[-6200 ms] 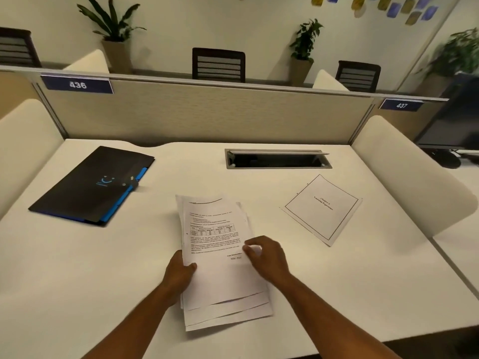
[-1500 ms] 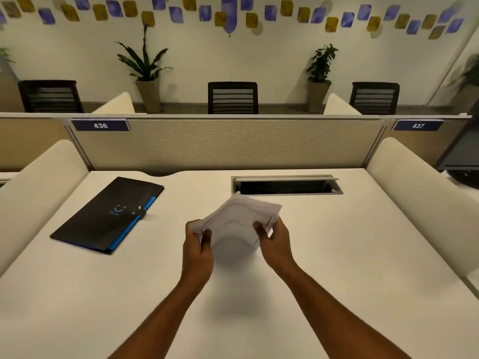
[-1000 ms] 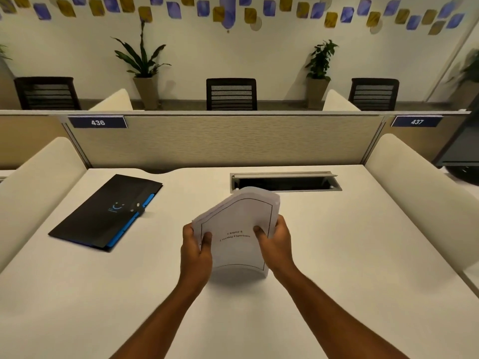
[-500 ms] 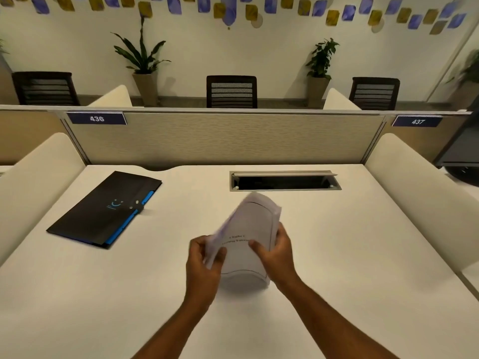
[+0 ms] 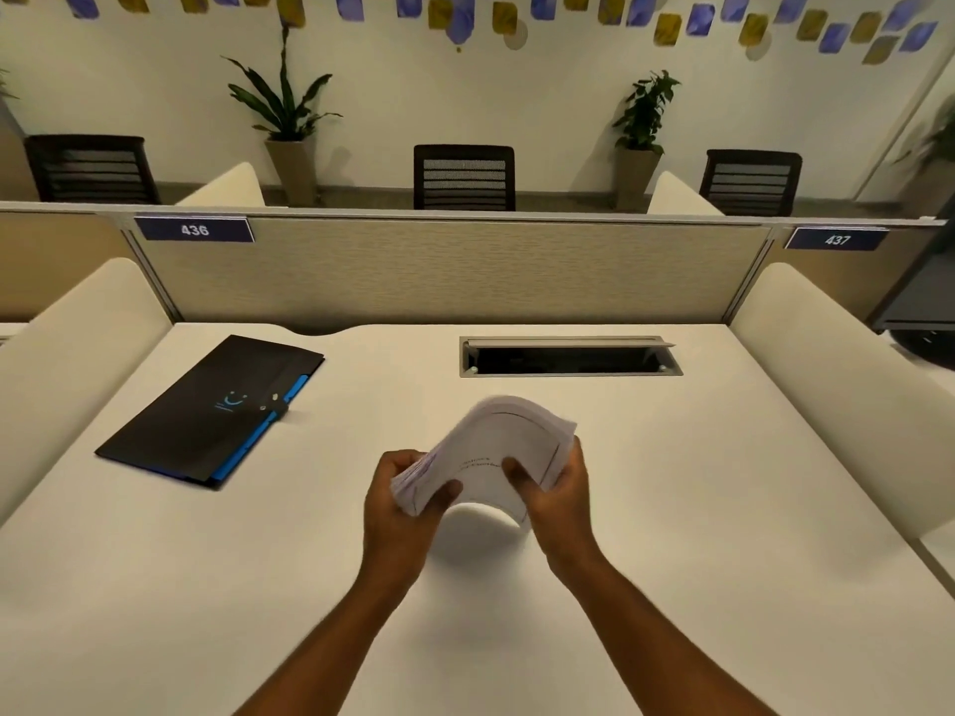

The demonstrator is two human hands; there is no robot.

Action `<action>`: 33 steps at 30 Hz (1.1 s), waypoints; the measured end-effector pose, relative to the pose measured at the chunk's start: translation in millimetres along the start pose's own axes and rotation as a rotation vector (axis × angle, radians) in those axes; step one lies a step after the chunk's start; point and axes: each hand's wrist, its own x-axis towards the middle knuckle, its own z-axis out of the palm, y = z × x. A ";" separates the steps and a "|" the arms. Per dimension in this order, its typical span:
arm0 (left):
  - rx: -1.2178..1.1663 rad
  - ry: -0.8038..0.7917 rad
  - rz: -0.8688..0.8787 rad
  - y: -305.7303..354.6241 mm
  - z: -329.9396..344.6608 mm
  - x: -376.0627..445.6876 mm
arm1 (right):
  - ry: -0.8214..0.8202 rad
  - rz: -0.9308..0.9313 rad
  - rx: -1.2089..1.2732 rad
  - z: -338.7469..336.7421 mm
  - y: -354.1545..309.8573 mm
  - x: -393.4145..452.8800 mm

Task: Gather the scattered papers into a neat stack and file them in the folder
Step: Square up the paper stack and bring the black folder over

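Note:
A stack of white papers [image 5: 509, 441] is held above the middle of the desk, bowed and tilted, with a bordered title page on top. My left hand [image 5: 400, 509] grips its lower left corner. My right hand [image 5: 555, 490] grips its right side, thumb on the top sheet. The black folder [image 5: 206, 410] with a blue edge and a button clasp lies closed at the far left of the desk, well apart from both hands.
A white desk [image 5: 672, 509] is bounded by a beige partition [image 5: 455, 271] at the back and padded side panels [image 5: 837, 385]. An open cable tray slot [image 5: 568, 358] sits behind the papers. Chairs and potted plants stand beyond the partition.
The loose sheets, the one at the right included, have gone from the desk into one stack held in both hands. Over the last second the stack has tilted and bowed, its left side dropping.

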 end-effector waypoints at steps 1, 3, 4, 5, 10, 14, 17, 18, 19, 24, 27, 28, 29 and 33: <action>0.003 0.007 0.003 -1.8 2.0 -3.8 | -0.019 0.010 -0.012 0.9 2.3 -2.7; -0.036 0.102 0.028 -2.7 0.2 -4.6 | 0.037 0.005 -0.006 -3.2 5.3 -0.8; -0.058 0.130 0.039 -3.9 -1.5 -2.0 | 0.076 0.011 0.011 -5.9 6.9 2.3; -0.070 0.120 0.041 -4.8 -2.1 -0.2 | 0.085 0.024 0.011 -8.4 8.9 4.2; -0.070 0.096 -0.003 -5.0 4.2 7.8 | 0.046 -0.014 -0.101 -7.6 10.2 8.7; -0.030 0.084 -0.020 -9.7 -2.0 15.5 | 0.020 0.023 -0.094 -7.7 9.9 16.1; 0.022 0.148 0.025 -11.5 -2.2 18.5 | 0.061 0.005 -0.092 -3.7 8.9 19.1; 0.022 0.145 0.012 -11.4 -0.4 18.7 | 0.045 0.007 -0.091 -2.2 8.0 20.4; 0.026 0.146 0.007 -11.0 1.4 19.4 | 0.025 -0.003 -0.099 -1.1 8.1 21.7; 0.051 0.162 0.047 -4.3 7.9 19.9 | 0.007 -0.010 -0.131 5.0 6.7 27.8; 0.033 0.161 0.044 2.6 10.1 21.6 | 0.015 -0.027 -0.137 9.4 3.4 31.1; 0.031 0.165 0.051 6.5 9.8 22.8 | 0.042 -0.033 -0.113 9.7 -0.2 32.9; 0.028 0.165 0.066 9.8 8.7 23.6 | 0.057 -0.040 -0.083 9.1 -3.3 34.2; 0.037 0.152 0.049 8.2 4.7 20.6 | 0.076 -0.018 -0.046 3.5 -1.4 28.2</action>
